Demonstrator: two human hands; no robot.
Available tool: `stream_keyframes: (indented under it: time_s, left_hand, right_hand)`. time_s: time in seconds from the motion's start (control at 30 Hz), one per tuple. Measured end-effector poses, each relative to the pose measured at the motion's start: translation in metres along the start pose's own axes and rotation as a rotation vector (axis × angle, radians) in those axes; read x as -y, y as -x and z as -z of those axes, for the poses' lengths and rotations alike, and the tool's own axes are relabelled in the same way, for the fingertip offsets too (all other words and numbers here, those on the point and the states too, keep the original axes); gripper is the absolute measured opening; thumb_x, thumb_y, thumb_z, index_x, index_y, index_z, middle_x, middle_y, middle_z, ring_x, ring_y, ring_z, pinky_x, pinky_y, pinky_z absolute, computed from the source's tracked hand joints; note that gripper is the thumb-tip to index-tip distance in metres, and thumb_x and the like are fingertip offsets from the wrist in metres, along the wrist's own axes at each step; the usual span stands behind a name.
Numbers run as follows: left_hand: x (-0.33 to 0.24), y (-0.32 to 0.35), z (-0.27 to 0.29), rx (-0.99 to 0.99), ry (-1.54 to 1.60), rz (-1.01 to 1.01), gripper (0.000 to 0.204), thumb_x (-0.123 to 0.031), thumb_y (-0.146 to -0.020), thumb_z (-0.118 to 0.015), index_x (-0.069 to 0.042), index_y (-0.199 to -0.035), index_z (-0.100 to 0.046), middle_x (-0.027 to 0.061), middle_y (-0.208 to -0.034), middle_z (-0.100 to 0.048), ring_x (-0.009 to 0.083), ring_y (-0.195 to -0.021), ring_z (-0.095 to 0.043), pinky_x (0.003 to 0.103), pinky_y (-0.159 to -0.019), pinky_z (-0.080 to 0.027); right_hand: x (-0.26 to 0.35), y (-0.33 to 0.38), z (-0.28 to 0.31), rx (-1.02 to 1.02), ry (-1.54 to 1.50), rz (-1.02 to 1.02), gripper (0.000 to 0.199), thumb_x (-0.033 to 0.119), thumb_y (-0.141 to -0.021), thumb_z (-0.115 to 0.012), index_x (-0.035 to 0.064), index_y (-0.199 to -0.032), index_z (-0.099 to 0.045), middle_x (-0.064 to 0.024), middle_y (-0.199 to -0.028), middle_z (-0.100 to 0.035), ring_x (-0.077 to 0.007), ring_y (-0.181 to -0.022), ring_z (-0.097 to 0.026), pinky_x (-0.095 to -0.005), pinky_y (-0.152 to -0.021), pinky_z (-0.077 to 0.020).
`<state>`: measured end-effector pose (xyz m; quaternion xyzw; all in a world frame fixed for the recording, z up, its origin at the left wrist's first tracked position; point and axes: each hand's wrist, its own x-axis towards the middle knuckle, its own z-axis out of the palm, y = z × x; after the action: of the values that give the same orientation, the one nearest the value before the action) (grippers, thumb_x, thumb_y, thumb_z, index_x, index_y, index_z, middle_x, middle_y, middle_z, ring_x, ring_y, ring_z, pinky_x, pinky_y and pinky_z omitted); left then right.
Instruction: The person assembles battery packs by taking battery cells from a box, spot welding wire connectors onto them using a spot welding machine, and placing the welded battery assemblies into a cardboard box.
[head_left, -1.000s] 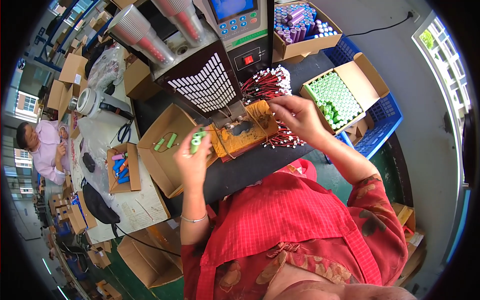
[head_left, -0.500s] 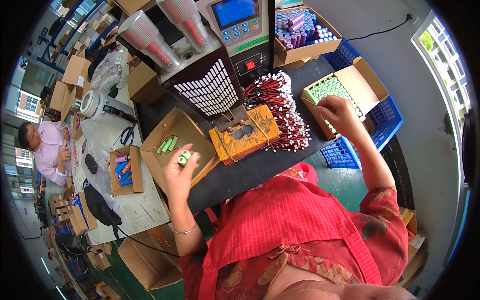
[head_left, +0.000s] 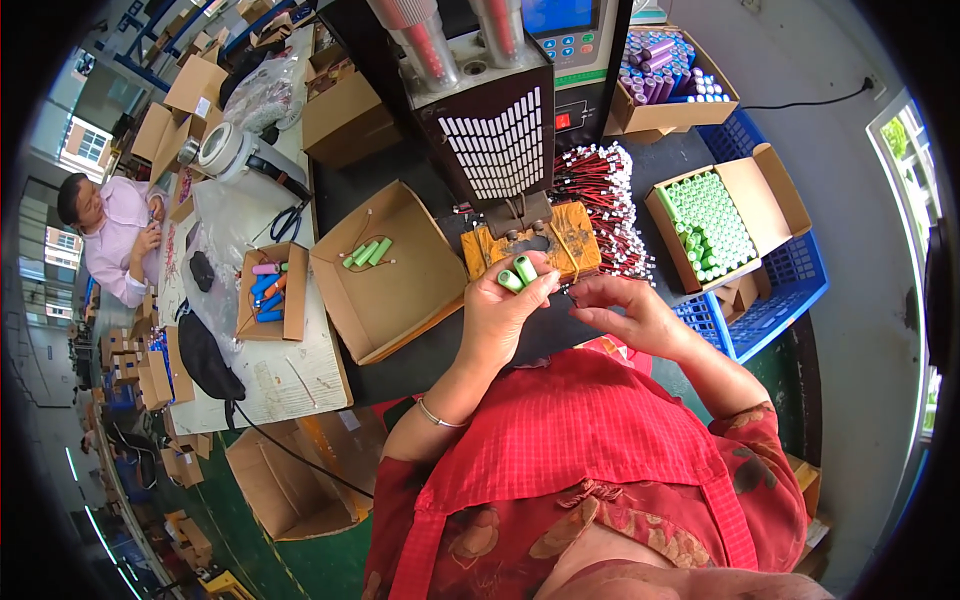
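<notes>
Head view: nearest, the left hand (head_left: 510,310) is closed around two green cylindrical cells (head_left: 518,273), their round ends facing up and their long axes running away from the person, toward the welding block. Just beside it the right hand (head_left: 625,305) is pinched shut on something too small to make out, its fingertips close to the cells. Both hover above the dark table (head_left: 430,350). Beyond them sits a yellowish wooden block (head_left: 530,248) under a black machine (head_left: 490,130) with a white slotted panel. To the left lies an open cardboard box (head_left: 390,280) holding three green cells with leads; to the right, a bundle of red wires (head_left: 600,195) and a cardboard box of upright green cells (head_left: 715,225) on a blue plastic crate (head_left: 790,290). Farther off, cluttered workshop benches and a seated person (head_left: 110,235).
</notes>
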<state>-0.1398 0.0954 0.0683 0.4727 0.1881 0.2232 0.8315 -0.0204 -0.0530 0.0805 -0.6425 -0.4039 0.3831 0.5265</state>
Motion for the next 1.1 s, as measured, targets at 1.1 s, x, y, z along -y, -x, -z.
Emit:
stream_keyframes:
  time_s: [1.1]
  left_hand:
    - [-0.008,-0.038,0.026,-0.090,-1.142,-0.662,0.019,-0.013,-0.070,-0.071,-0.006,-0.086,-0.065,0.0088,-0.070,-0.060,0.0244,-0.058,-0.059,0.033,-0.053,-0.046]
  right_hand:
    - [0.007,-0.078,0.011,0.072,0.097,0.070,0.021,0.015,-0.083,-0.062,-0.0016,-0.095,-0.061,-0.0014,-0.070,-0.060,-0.0048,-0.062,-0.050,-0.0227,-0.056,-0.0425]
